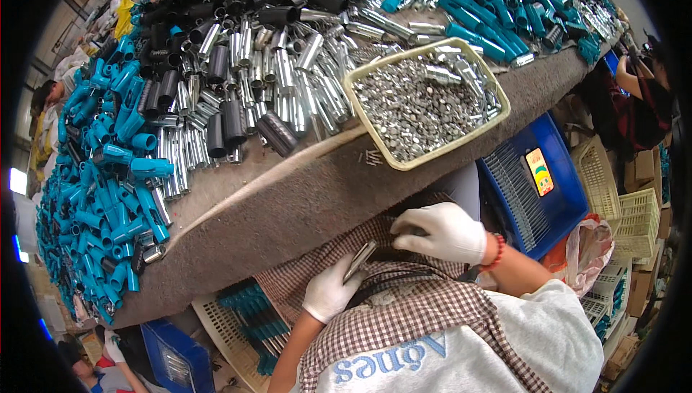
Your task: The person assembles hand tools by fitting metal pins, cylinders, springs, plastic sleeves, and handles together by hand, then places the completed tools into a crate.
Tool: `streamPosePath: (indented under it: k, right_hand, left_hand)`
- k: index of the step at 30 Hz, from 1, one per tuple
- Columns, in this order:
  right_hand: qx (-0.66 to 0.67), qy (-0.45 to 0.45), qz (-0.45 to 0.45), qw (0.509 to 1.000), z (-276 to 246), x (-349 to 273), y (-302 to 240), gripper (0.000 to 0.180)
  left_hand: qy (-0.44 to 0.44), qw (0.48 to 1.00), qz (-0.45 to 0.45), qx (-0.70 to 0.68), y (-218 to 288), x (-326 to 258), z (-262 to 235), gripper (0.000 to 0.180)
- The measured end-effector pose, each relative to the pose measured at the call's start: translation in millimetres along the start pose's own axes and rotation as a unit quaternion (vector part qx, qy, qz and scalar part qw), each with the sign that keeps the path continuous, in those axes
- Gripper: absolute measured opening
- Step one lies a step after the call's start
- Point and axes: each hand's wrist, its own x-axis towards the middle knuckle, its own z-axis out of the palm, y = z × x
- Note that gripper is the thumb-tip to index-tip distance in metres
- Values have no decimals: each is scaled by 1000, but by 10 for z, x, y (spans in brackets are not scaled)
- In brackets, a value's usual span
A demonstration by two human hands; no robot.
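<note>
In the lower middle, my white-gloved left hand (pixel 330 292) is closed around a short shiny metal tube (pixel 362 257), which points up and to the right over the checked apron (pixel 422 306) on my lap. Just right of the tube is my right hand (pixel 447 234), also gloved, with a red bead bracelet at its wrist. Its thumb and fingers curl toward each other; whatever lies between the tips is too small or hidden to name. Ahead of both hands, a cream tray (pixel 386 153) of small metal pieces and some tubes sits at the edge of the carpet-covered table (pixel 288 205).
Teal handles (pixel 108 198), black sleeves (pixel 277 133) and metal tubes (pixel 288 90) are heaped on the table. A blue bin (pixel 566 198) with metal rods and a phone stands at right. A cream basket (pixel 216 321) holds teal-handled pieces at lower left. Other people work nearby.
</note>
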Motion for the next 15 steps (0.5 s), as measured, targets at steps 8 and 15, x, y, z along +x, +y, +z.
streamPosePath:
  k: [8,15]
  right_hand:
    - [-124,111,-144,975,-782,399,-654,13]
    - [-126,-8,-84,988,-258,419,-658,29]
  left_hand:
    - [77,996,-25,-30,-232,-47,-45,60]
    - [143,982,121,34,-145,-44,-206,53]
